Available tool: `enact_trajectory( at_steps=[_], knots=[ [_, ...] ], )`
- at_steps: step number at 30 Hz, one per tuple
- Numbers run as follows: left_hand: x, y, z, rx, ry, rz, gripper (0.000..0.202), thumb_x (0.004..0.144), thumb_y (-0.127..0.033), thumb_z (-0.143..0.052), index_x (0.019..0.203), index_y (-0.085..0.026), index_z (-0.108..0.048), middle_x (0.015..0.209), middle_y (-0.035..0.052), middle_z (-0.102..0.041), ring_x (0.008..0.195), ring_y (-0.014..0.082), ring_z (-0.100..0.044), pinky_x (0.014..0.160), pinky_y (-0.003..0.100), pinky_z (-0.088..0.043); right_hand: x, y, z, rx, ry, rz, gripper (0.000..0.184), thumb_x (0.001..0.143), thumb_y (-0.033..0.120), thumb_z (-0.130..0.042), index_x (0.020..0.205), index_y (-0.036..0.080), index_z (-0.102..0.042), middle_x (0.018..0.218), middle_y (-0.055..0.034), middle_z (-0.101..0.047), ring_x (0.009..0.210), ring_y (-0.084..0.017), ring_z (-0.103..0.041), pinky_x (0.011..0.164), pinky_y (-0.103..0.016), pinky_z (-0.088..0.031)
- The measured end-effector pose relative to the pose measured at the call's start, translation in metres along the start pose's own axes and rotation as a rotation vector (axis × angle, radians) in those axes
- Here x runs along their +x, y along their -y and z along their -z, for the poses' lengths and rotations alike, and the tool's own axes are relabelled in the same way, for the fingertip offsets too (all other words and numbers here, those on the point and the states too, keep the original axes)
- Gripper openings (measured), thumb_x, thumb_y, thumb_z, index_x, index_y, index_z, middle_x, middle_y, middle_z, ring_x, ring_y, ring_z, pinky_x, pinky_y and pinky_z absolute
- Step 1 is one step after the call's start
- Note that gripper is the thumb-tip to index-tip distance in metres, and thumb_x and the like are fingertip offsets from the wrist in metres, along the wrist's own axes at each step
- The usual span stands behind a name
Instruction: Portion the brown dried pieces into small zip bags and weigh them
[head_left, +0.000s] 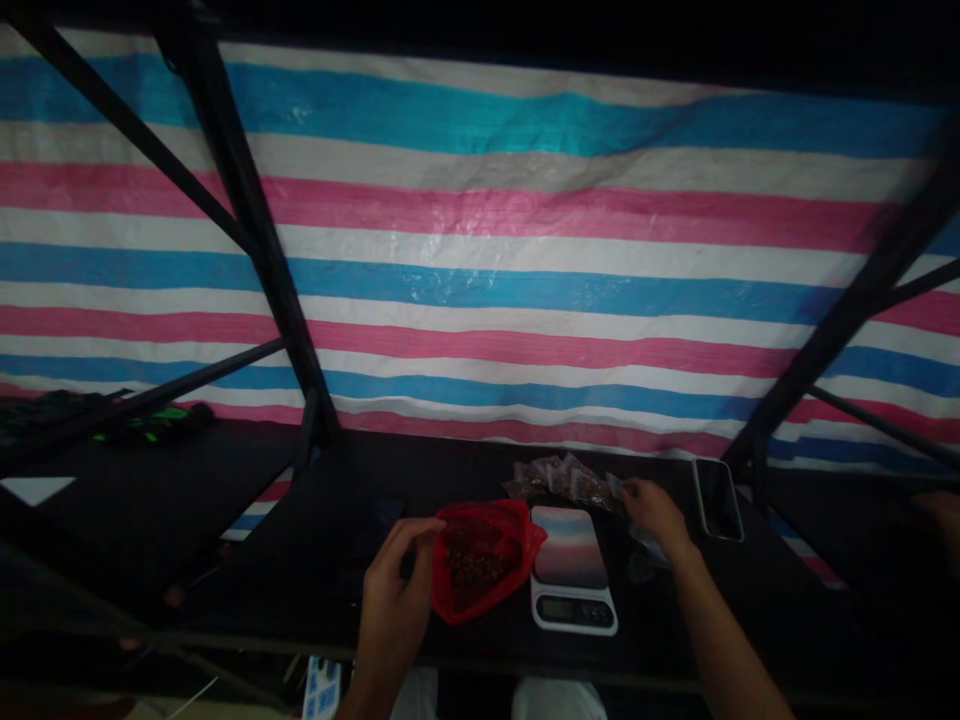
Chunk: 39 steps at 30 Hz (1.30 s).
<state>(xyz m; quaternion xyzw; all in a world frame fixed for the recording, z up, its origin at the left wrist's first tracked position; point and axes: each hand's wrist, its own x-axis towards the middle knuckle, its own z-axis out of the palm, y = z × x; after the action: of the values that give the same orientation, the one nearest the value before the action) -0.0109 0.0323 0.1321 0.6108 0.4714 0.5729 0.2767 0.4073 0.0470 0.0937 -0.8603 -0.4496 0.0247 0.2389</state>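
Note:
A red plastic bag (517, 522) lies open on the black shelf, with small brown pieces (476, 562) inside, too dim to name. At its left rim is my left hand (397, 575), thumb and forefinger pinched on the edge. To the bag's right stands a white kitchen scale (574, 570), its plate bare. Behind the scale, several small clear bags with brown contents (559, 478) overlap in a row. My right hand (654, 512) pinches a small clear bag (615, 486) at the row's right end. Other clear plastic (646, 550) lies partly hidden under my right wrist.
A phone (718, 498) lies at the right, near a dark metal post (817, 345). Another post (262, 250) rises at left. Striped plastic sheeting (525, 260) hangs behind. A person's hand (941, 520) shows at the far right edge. Black-green items (154, 422) lie far left.

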Motion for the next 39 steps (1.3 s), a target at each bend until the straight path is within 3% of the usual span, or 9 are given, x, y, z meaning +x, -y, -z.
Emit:
enact_trajectory(
  at_steps=[5, 8, 14, 18, 23, 25, 28, 32, 39],
  knots=[
    [0.002, -0.002, 0.001, -0.011, 0.024, 0.003, 0.028, 0.095, -0.043, -0.060, 0.087, -0.024, -0.078, 0.089, 0.0053, -0.077, 0.085, 0.0217, -0.074, 0.079, 0.031, -0.058, 0.028, 0.027, -0.013, -0.033, 0.229, -0.030, 0.033, 0.103, 0.039, -0.070, 0.130, 0.020, -0.067, 0.132, -0.0097, -0.069, 0.113, -0.025, -0.070, 0.096, -0.046, -0.061],
    [0.002, -0.002, -0.001, -0.024, 0.042, 0.004, 0.025, 0.094, -0.039, -0.060, 0.087, -0.024, -0.079, 0.089, 0.0052, -0.078, 0.086, 0.0213, -0.074, 0.079, 0.030, -0.058, 0.034, 0.029, -0.015, -0.008, 0.271, -0.058, 0.037, 0.102, 0.038, -0.071, 0.134, 0.021, -0.065, 0.136, -0.0103, -0.067, 0.116, -0.026, -0.069, 0.096, -0.046, -0.061],
    [0.004, 0.001, -0.003, -0.033, 0.079, 0.015, 0.025, 0.094, -0.037, -0.059, 0.086, -0.023, -0.078, 0.088, 0.0052, -0.078, 0.085, 0.0203, -0.073, 0.077, 0.029, -0.057, 0.037, 0.028, 0.002, 0.145, 0.180, -0.092, 0.034, 0.102, 0.038, -0.071, 0.131, 0.020, -0.067, 0.133, -0.0101, -0.069, 0.113, -0.025, -0.070, 0.095, -0.045, -0.061],
    [0.005, -0.001, -0.009, -0.072, 0.082, 0.043, 0.024, 0.093, -0.038, -0.061, 0.085, -0.023, -0.078, 0.086, 0.0046, -0.077, 0.082, 0.0199, -0.072, 0.077, 0.029, -0.056, 0.032, 0.033, 0.037, 0.330, 0.054, -0.026, 0.031, 0.094, 0.044, -0.076, 0.110, 0.017, -0.075, 0.104, -0.0152, -0.079, 0.102, -0.031, -0.076, 0.088, -0.041, -0.060],
    [-0.006, -0.019, -0.043, -0.285, 0.211, 0.225, 0.025, 0.093, -0.044, -0.067, 0.095, -0.022, -0.077, 0.093, 0.0052, -0.078, 0.088, 0.0203, -0.073, 0.082, 0.030, -0.057, -0.023, 0.075, 0.058, 0.613, 0.072, 0.123, 0.050, 0.079, 0.056, -0.083, 0.114, 0.021, -0.075, 0.090, -0.0078, -0.082, 0.084, -0.028, -0.078, 0.075, -0.036, -0.061],
    [-0.014, -0.028, -0.060, -0.417, 0.298, 0.318, 0.033, 0.095, -0.048, -0.067, 0.113, -0.022, -0.075, 0.099, 0.0059, -0.078, 0.089, 0.0200, -0.074, 0.082, 0.031, -0.058, -0.062, 0.104, 0.053, 0.899, 0.211, 0.214, 0.052, 0.070, 0.054, -0.091, 0.108, 0.022, -0.075, 0.083, -0.0056, -0.081, 0.076, -0.024, -0.076, 0.072, -0.034, -0.060],
    [-0.022, -0.034, -0.076, -0.528, 0.322, 0.362, 0.037, 0.094, -0.054, -0.070, 0.108, -0.020, -0.074, 0.101, 0.0074, -0.078, 0.092, 0.0207, -0.074, 0.082, 0.031, -0.057, -0.117, 0.144, 0.042, 1.117, 0.402, 0.277, 0.042, 0.070, 0.048, -0.093, 0.098, 0.024, -0.074, 0.076, -0.0010, -0.077, 0.068, -0.018, -0.071, 0.067, -0.029, -0.056],
    [-0.026, -0.027, -0.074, -0.543, 0.228, 0.387, 0.043, 0.090, -0.062, -0.072, 0.093, -0.019, -0.070, 0.090, 0.0041, -0.074, 0.082, 0.0186, -0.071, 0.075, 0.030, -0.056, -0.152, 0.168, 0.027, 1.202, 0.517, 0.233, 0.035, 0.069, 0.041, -0.095, 0.090, 0.023, -0.073, 0.075, 0.0013, -0.074, 0.066, -0.014, -0.066, 0.064, -0.024, -0.053],
    [-0.023, -0.019, -0.052, -0.489, 0.269, 0.346, 0.041, 0.092, -0.060, -0.068, 0.085, -0.020, -0.064, 0.075, -0.0007, -0.065, 0.068, 0.0150, -0.062, 0.066, 0.027, -0.052, -0.162, 0.173, 0.013, 1.431, 0.674, 0.027, 0.049, 0.063, 0.043, -0.100, 0.097, 0.023, -0.069, 0.073, 0.0025, -0.073, 0.063, -0.013, -0.064, 0.063, -0.025, -0.050]
  ],
)
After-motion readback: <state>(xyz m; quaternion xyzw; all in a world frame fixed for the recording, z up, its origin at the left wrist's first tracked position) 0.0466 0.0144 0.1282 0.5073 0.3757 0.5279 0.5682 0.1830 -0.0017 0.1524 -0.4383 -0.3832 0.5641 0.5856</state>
